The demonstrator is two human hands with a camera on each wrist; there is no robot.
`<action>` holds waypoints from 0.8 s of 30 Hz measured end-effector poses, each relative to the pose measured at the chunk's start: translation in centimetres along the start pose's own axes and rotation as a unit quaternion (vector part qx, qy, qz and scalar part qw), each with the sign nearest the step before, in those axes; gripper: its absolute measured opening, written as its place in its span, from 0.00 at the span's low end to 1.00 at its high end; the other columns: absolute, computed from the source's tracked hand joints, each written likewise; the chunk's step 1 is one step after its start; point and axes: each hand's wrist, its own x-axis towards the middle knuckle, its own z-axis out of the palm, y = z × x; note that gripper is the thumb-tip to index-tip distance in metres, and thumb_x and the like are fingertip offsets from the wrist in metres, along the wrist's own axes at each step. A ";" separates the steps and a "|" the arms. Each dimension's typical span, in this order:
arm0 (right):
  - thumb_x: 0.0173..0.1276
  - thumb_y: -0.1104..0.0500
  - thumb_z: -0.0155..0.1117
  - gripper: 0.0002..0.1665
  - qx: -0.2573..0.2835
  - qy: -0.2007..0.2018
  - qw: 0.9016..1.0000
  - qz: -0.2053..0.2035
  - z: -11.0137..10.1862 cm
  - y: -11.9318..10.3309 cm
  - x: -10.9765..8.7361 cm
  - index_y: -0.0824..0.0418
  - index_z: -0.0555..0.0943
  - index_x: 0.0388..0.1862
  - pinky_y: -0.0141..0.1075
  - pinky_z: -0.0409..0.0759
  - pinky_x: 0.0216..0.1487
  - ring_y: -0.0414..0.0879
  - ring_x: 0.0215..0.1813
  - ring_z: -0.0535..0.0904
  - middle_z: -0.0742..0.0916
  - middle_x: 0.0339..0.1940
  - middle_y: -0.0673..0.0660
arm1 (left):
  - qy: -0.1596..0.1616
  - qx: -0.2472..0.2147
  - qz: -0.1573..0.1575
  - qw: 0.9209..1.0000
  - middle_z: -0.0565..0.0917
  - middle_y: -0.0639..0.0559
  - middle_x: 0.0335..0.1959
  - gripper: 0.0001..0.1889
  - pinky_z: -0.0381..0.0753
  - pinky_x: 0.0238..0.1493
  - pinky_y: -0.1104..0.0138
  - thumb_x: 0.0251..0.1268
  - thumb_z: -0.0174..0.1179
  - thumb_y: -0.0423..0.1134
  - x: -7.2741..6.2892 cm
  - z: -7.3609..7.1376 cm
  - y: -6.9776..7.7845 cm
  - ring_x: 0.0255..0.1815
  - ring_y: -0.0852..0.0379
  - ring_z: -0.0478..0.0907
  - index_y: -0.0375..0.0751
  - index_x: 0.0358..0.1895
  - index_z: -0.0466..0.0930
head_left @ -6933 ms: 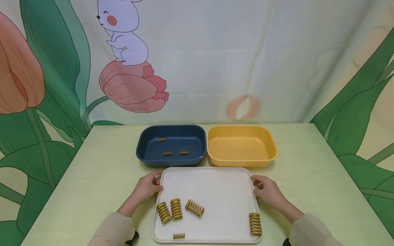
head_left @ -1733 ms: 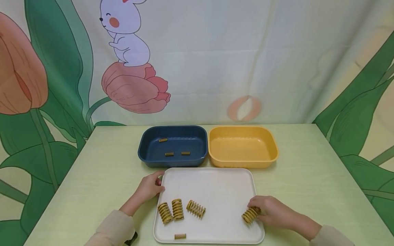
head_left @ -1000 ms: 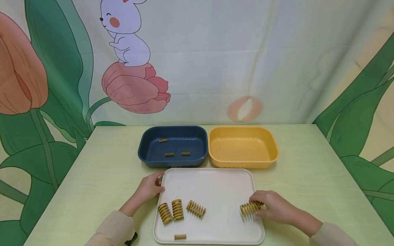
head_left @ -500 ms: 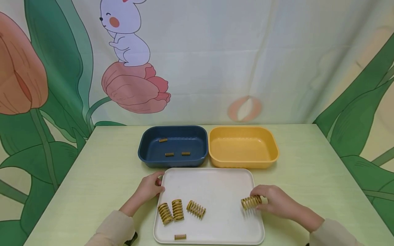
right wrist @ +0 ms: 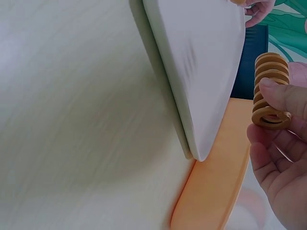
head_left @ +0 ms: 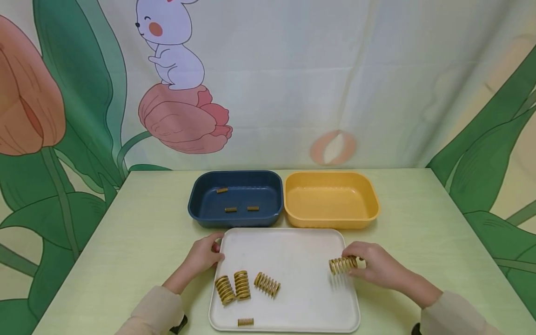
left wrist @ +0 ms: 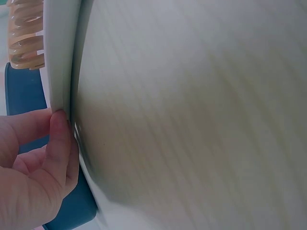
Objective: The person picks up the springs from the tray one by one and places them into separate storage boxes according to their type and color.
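In the head view, my right hand (head_left: 378, 270) pinches a large gold coil spring (head_left: 337, 266) above the right side of a white tray (head_left: 297, 260). The right wrist view shows the thumb across the coils of this spring (right wrist: 271, 69). My left hand (head_left: 201, 257) holds the tray's left rim, with thumb and fingertips at the edge in the left wrist view. On the tray's left half lie three more large springs, one upright-looking (head_left: 241, 285), one leftmost (head_left: 224, 290) and one slanted (head_left: 267, 284). A small thin spring (head_left: 245, 322) lies near the front rim.
Behind the tray stand two bins side by side. The dark blue bin (head_left: 193, 197) holds three small springs, one of them a spring (head_left: 253, 208) at its front right. The yellow bin (head_left: 331, 200) is at the right. A printed curtain (head_left: 268, 93) hangs behind the table (head_left: 146, 209).
My right hand has left the tray's right rim, picked up the large spring lying there, and raised it away from the front. My left hand has stayed at the left rim.
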 end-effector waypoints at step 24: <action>0.46 0.64 0.69 0.18 -0.012 0.026 0.999 0.036 -1.8 0.3 1.7 0.63 0.79 0.39 0.36 0.76 0.36 0.40 0.35 0.74 0.82 0.34 0.52 | 0.000 0.006 -0.002 1.000 0.72 0.50 0.24 0.25 0.68 0.22 0.71 0.47 0.59 0.27 -0.1 0.0 0.0 0.21 0.60 0.68 0.32 0.54 0.68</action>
